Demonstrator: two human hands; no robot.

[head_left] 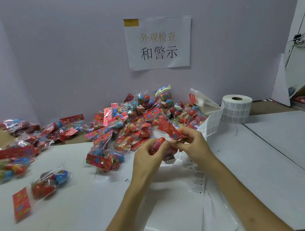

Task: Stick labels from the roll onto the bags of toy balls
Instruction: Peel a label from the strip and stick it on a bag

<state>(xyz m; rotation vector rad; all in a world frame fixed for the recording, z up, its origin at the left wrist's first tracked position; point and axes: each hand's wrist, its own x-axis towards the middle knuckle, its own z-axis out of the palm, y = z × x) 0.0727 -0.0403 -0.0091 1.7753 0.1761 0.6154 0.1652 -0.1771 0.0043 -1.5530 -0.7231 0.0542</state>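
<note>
A bag of toy balls (167,130) is held at centre above the worktop (267,149). It is gripped by the left hand (147,156) and pinched by the right hand (191,143), with fingers curled. The label roll (237,107) is stood far right, beside the pile of bags (125,122).

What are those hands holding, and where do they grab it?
Both hold one bag of toy balls. The left hand grips the end full of balls, and the right hand pinches the bag just below its red card top.
</note>
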